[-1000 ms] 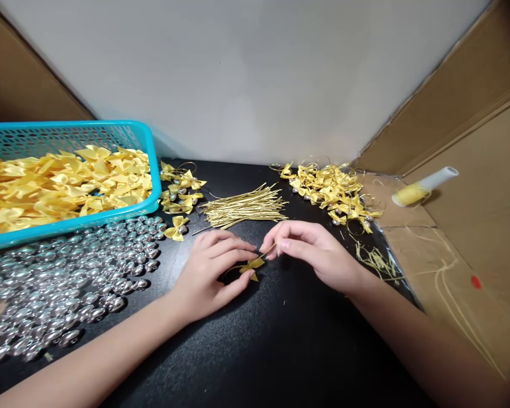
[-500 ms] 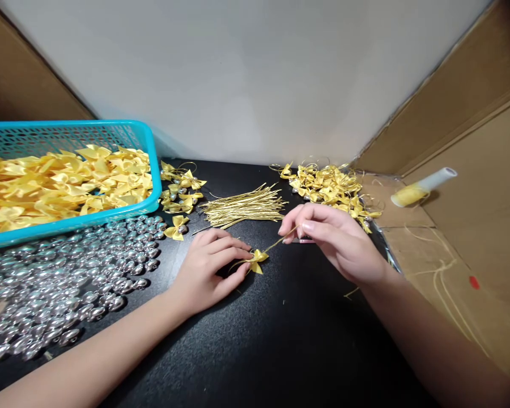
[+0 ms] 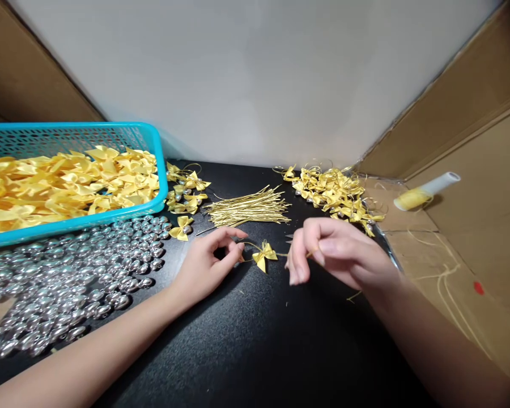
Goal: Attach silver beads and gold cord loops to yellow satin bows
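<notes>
A yellow ribbon bow hangs on a thin gold cord between my hands, just above the black table. My left hand is closed in a pinch at the cord's looped end, left of the bow. On the other side my right hand pinches the cord's tail between thumb and forefinger, with its other fingers curled loosely. Behind the bow lies a bundle of cut gold cords. Close to my left hand rests a single bow with a silver bead.
A blue basket of yellow bows stands at the left, with many silver beads spread before it. Beaded bows lie beside the basket. A pile of corded bows sits back right, near a yellow thread spool.
My left fingers have moved off the bow onto the cord loop left of it. My right hand has come slightly lower, and the bow now shows uncovered between both hands.
</notes>
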A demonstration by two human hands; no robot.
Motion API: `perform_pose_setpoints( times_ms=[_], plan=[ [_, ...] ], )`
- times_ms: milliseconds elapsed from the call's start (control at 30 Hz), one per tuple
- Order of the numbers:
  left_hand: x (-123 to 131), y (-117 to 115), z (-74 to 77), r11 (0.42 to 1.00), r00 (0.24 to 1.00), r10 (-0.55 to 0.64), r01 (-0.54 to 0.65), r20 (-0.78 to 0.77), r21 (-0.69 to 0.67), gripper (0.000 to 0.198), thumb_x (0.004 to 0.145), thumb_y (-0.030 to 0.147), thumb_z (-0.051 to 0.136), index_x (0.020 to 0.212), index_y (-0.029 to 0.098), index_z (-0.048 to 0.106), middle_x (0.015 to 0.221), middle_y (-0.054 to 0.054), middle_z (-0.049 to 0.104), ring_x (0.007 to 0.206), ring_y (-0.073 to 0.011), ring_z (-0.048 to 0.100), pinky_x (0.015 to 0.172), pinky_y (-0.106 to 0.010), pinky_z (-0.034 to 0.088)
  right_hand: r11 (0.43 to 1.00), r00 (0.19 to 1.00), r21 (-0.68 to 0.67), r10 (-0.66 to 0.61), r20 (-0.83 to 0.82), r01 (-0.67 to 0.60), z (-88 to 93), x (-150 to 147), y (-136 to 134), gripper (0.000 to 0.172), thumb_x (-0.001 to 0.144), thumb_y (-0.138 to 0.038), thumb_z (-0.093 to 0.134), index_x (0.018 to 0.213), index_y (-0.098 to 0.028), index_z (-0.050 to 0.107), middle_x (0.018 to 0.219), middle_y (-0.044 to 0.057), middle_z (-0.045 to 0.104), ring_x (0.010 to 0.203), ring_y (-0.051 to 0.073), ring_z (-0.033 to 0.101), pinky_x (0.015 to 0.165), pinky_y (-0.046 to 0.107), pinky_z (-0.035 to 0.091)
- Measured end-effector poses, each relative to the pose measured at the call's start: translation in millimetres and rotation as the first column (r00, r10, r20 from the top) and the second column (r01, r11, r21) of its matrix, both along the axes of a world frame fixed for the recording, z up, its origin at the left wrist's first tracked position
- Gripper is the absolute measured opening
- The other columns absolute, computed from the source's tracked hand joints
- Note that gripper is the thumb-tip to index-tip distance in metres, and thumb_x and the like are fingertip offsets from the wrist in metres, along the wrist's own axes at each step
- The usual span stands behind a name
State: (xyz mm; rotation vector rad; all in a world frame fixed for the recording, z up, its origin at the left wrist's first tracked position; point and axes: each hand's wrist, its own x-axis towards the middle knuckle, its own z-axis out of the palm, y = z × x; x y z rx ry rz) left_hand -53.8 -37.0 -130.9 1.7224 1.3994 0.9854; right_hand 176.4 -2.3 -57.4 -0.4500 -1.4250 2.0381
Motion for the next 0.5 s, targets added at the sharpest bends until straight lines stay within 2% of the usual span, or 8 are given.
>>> perform_pose_setpoints(
  times_ms=[133,200,267,333,433,500],
  plan=[
    [2.0,1.1,-1.9,0.999,0.999,0.025,-0.023,-0.036,0.038,0.015,0.086,0.026,0.054,0.094,0.016,0.062,0.058,0.003,0.063,0.051,-0.0123,0.058,0.049,-0.024,0.044,0.979,0.975,0.02,0.2,0.1,-0.203,-3.9,-5.3,-7.2,0.019,0.086,-0.025,0.057,0.069,-0.017,0.056,0.066,0.002,0.06,0.067,0.015,0.058,0.071,0.032,0.046],
    [2.4,1.7,-3.0,0.999,0.997,0.013,-0.009,-0.081,0.054,0.014,0.086,0.024,0.054,0.094,0.016,0.062,0.057,0.003,0.062,0.051,-0.0124,0.057,0.052,-0.025,0.045,0.967,0.956,0.024,0.245,0.164,-0.252,-9.1,-9.4,-9.6,0.021,0.086,-0.026,0.057,0.067,-0.017,0.055,0.064,0.001,0.058,0.066,0.014,0.056,0.07,0.03,0.045],
    [2.4,2.3,-3.6,0.995,0.99,0.008,0.006,-0.139,0.102,0.012,0.087,0.023,0.054,0.093,0.017,0.062,0.06,0.002,0.064,0.054,-0.0131,0.057,0.057,-0.027,0.046,0.969,0.953,0.041,0.23,0.197,-0.242,-15.4,-12.3,-9.6,0.022,0.086,-0.027,0.057,0.067,-0.017,0.054,0.064,0.0,0.057,0.065,0.014,0.054,0.069,0.03,0.043],
    [2.3,2.2,-3.2,0.98,0.98,0.023,0.017,-0.199,0.2,0.011,0.087,0.022,0.053,0.092,0.018,0.063,0.072,-0.001,0.067,0.066,-0.0158,0.06,0.066,-0.031,0.047,0.979,0.966,0.069,0.177,0.187,-0.193,-21.0,-13.4,-7.8,0.023,0.087,-0.028,0.057,0.067,-0.017,0.054,0.065,0.0,0.056,0.065,0.014,0.053,0.068,0.03,0.042],
    [2.7,-0.4,-0.6,0.928,0.967,0.055,0.043,-0.251,0.369,0.012,0.086,0.02,0.055,0.093,0.019,0.064,0.095,-0.006,0.068,0.091,-0.0216,0.059,0.081,-0.038,0.045,0.988,0.987,0.112,0.091,0.135,-0.107,-24.3,-12.4,-4.6,0.024,0.088,-0.029,0.058,0.067,-0.017,0.055,0.065,0.001,0.057,0.066,0.014,0.054,0.07,0.031,0.043],
    [4.0,-3.8,1.6,0.9,0.961,0.012,0.109,-0.275,0.421,0.016,0.084,0.022,0.058,0.098,0.021,0.065,0.103,-0.007,0.066,0.098,-0.0238,0.057,0.086,-0.04,0.042,0.988,0.993,0.145,0.046,0.111,-0.062,-22.9,-11.3,-3.9,0.024,0.088,-0.028,0.057,0.068,-0.017,0.055,0.069,0.002,0.058,0.068,0.015,0.054,0.073,0.032,0.043]
  ],
)
